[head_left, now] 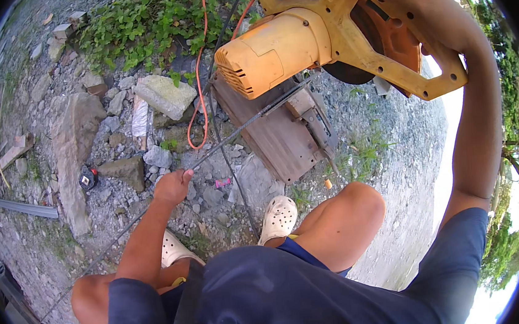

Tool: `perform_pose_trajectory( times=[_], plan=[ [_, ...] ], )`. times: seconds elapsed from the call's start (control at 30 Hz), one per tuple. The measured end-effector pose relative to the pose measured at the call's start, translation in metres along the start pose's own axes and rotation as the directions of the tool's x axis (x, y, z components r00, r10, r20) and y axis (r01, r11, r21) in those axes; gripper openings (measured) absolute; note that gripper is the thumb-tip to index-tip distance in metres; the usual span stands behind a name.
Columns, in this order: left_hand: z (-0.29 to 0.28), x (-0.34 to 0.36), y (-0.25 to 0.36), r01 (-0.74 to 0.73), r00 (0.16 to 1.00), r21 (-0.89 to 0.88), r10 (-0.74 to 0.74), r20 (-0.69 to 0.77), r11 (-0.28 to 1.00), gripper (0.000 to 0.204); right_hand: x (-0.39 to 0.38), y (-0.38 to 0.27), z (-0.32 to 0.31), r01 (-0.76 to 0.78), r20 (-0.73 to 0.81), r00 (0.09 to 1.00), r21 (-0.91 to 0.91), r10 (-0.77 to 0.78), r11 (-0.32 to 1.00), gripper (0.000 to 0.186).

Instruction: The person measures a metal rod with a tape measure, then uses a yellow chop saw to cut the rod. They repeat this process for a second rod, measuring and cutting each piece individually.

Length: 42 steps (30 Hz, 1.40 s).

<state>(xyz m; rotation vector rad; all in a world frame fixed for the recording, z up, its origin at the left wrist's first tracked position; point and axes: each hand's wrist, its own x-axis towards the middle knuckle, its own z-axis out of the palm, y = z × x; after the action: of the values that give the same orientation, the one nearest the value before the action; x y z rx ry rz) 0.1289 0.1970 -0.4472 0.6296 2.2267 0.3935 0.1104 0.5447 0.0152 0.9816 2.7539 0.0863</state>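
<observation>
My right hand [416,12] is closed on the handle of a raised yellow cut-off saw [271,53] at the top right, whose dark disc shows below its guard. My left hand [172,185] grips a long thin steel bar [238,130], which runs diagonally from the lower left up toward the saw. Beneath the saw, the bar crosses the saw's weathered metal base [270,145], beside its clamp [301,106]. I am squatting, with white clogs [279,216] on my feet.
An orange cord [199,142] and a dark cable [229,171] lie over rubble, with a pale block [164,96] and rocks [76,147]. A small tape measure [88,177] and a metal channel [26,207] lie at left. Leafy plants [130,28] grow behind.
</observation>
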Motion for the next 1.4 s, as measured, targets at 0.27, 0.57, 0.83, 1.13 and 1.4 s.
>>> perform_pose_trajectory(
  times=[0.27,0.57,0.83,1.13,1.4],
  plan=[
    [0.003,-0.001,0.000,-0.003,1.000,-0.014,0.004,0.014,1.000,0.057,0.016,0.056,0.030,0.172,0.117,0.956,0.515,-0.268,0.840,0.053],
    [0.009,0.003,-0.007,-0.045,0.999,0.000,0.045,-0.008,0.999,0.059,-0.027,0.096,0.062,-0.198,0.389,0.899,0.773,-0.203,0.603,0.039],
    [0.011,0.004,-0.010,-0.054,0.999,-0.006,0.054,-0.002,0.999,0.061,-0.049,0.087,0.082,-0.161,0.302,0.943,0.780,-0.138,0.605,0.057],
    [0.010,0.002,-0.003,-0.072,0.997,0.032,0.072,-0.005,0.997,0.061,-0.030,0.095,0.071,-0.448,0.534,0.845,0.712,-0.002,0.541,0.034],
    [0.011,0.003,-0.007,-0.056,0.998,0.035,0.056,0.008,0.998,0.061,-0.042,0.103,0.091,-0.318,0.424,0.900,0.796,-0.099,0.515,0.029]
  ],
)
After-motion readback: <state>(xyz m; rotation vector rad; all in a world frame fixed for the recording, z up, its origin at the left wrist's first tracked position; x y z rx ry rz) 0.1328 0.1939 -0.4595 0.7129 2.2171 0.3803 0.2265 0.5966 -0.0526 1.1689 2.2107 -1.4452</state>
